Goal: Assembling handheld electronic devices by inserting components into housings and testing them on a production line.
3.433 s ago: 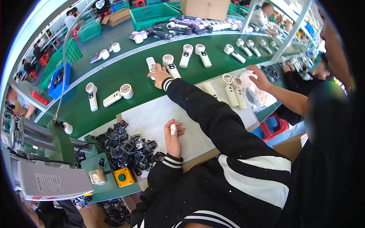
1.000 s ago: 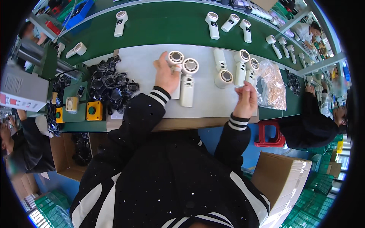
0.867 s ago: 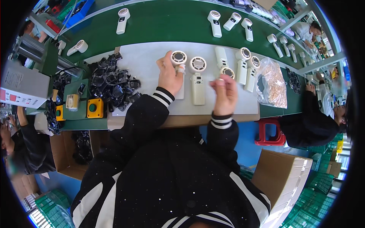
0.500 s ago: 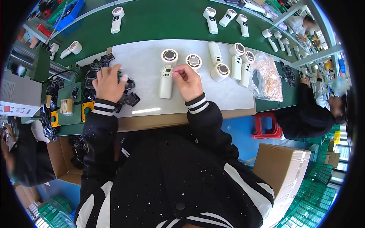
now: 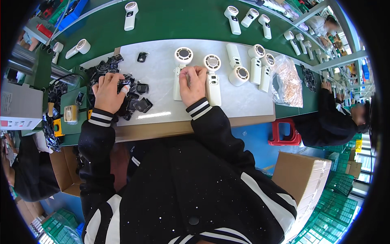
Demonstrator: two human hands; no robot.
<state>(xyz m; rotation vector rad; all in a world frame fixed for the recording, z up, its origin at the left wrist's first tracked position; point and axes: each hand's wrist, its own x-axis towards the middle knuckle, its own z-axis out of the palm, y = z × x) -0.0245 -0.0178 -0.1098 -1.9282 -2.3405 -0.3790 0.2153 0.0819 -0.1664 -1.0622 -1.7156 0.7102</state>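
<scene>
At the left side of the mat, my left hand [image 5: 109, 93] reaches into a pile of small black plastic parts [image 5: 106, 67]. Its fingers are bent, and a dark part shows between thumb and fingertips. White wrapping covers the thumb tip. My right hand [image 5: 193, 86] is closed in a pinch over the handle of a white handheld fan [image 5: 177, 81], hiding its button area. Whatever sits in that pinch is hidden. Just right of this hand lies a second white fan [image 5: 213, 87] with dark buttons showing. One black part [image 5: 142, 57] lies alone on the mat.
Several more white fans [image 5: 256, 67] lie right of my hands, beside a clear plastic bag of small copper-coloured pieces [image 5: 287, 83]. Others lie on the green bench [image 5: 183, 20] beyond. A grey machine [image 5: 22, 97] stands left. A person in black [image 5: 325, 118] sits at the right.
My right hand has shifted left and down over the first fan's handle, uncovering the second fan. My left hand's spread fingers have bent onto the pile. A lone black part now lies on the mat.
</scene>
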